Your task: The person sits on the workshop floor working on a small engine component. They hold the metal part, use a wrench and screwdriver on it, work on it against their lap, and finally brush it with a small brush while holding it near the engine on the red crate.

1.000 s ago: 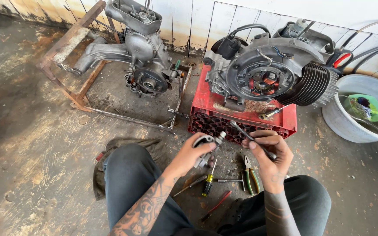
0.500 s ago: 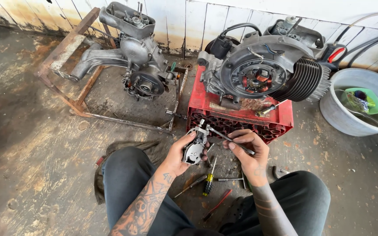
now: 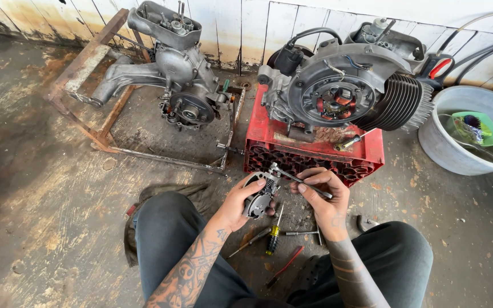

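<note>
Cupped from below, a small grey metal part (image 3: 259,197) sits in the left hand (image 3: 239,201), fingers wrapped about its body, thumb over the top edge. It is held above the floor between the person's knees, just in front of the red crate (image 3: 315,151).

Moving rightward, a slim wrench (image 3: 298,178) lies across the gap between the hands, its working end on the top of the part. The right hand (image 3: 323,191) pinches the wrench's shank between thumb and curled fingers, closed firmly on it.

To do this well, I would judge that the holding hand should brace the part so it cannot twist, with the wrench seated squarely on the fastener before any turn, so it does not slip and round the head. Short, controlled turns suit so small a piece.

Below the hands, on the stained floor (image 3: 41,171), lie a yellow-handled screwdriver (image 3: 274,236) and a red-handled tool (image 3: 285,265). Farther back, an engine (image 3: 346,85) rests on the crate, another engine (image 3: 172,68) in a rusty frame at left, and a grey basin (image 3: 457,148) at far right.
</note>
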